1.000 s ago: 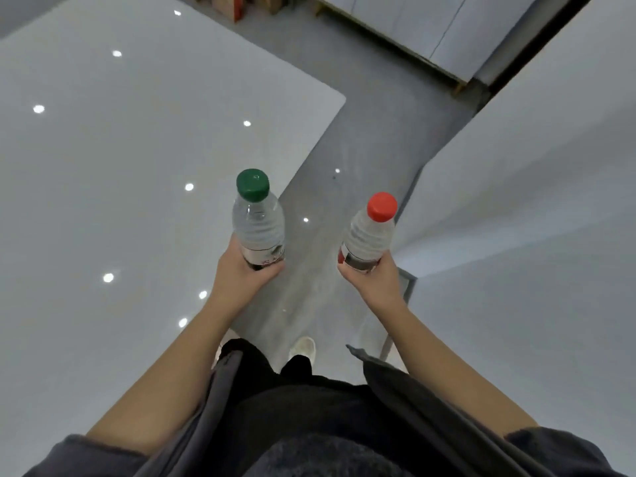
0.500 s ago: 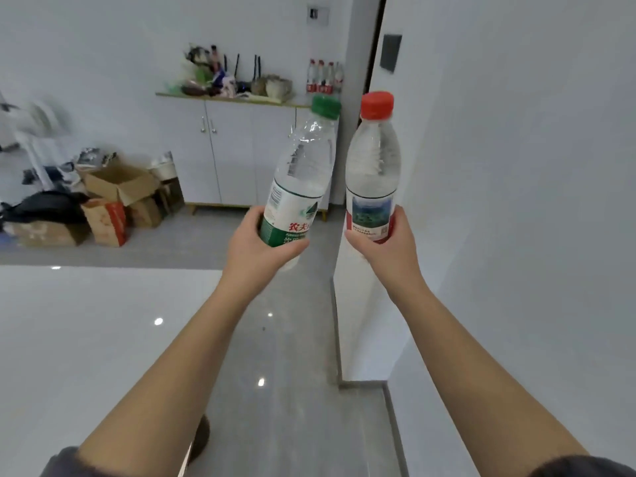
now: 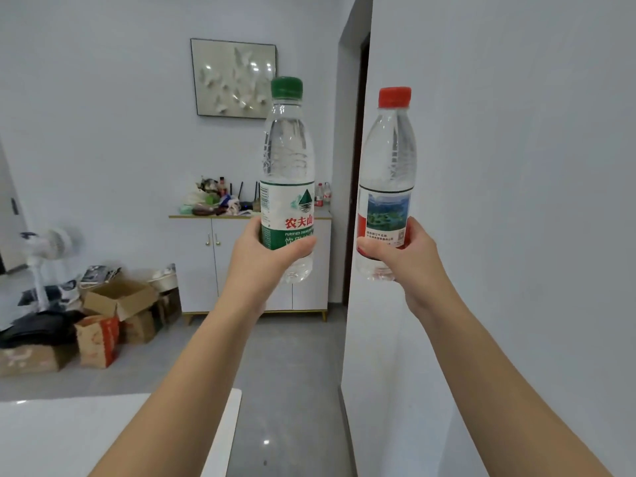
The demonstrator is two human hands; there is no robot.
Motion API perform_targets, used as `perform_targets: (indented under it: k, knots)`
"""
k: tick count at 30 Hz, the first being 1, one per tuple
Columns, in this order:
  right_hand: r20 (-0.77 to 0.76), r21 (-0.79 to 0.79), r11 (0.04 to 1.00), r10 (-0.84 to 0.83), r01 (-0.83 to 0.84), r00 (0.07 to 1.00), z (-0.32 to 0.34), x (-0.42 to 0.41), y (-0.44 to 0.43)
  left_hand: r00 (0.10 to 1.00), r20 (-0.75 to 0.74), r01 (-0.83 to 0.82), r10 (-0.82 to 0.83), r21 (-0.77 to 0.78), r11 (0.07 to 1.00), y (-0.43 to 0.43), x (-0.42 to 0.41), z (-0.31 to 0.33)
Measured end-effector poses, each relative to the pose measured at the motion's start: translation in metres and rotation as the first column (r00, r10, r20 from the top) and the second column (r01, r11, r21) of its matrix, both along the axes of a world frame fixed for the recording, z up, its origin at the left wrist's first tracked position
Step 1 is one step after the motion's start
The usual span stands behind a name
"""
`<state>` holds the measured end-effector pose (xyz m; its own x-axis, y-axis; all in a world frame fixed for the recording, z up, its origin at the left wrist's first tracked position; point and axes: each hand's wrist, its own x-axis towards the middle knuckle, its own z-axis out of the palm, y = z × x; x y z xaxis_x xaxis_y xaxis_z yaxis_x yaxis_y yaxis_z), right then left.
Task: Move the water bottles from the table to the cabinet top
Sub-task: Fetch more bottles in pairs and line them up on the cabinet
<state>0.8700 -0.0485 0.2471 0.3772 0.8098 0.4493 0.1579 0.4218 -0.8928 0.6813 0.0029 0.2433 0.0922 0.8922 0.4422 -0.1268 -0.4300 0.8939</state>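
Green-capped bottle [image 3: 287, 173]: riding upright in the air, left of its partner, gripped low on the label so it is sitting steady.
Red-capped bottle [image 3: 387, 166]: travelling upright just right of it, the two not touching.
Left hand [image 3: 261, 263]: fingers wrapping tightly round the green-capped one.
Right hand [image 3: 409, 259]: fingers curling round the red-capped one.
Reason: one per hand is likely saving a trip.
Cabinet top [image 3: 192, 216]: waiting far across the floor, cluttered, with other bottles [image 3: 322, 194] standing at its right end.
Bench [image 3: 103, 435]: lying near left, under the arms.

The green-capped bottle [image 3: 287, 173], tilted a moment ago, is now held upright, farther from the red-capped bottle [image 3: 387, 173].
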Motion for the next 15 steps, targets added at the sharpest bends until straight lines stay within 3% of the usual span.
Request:
perform_targets:
  k: [15]
  knots:
    - [-0.075, -0.057, 0.998, 0.034, -0.038, 0.997, 0.010, -0.011, 0.043, 1.000, 0.009, 0.014, -0.014, -0.014, 1.000, 0.041, -0.025, 0.018]
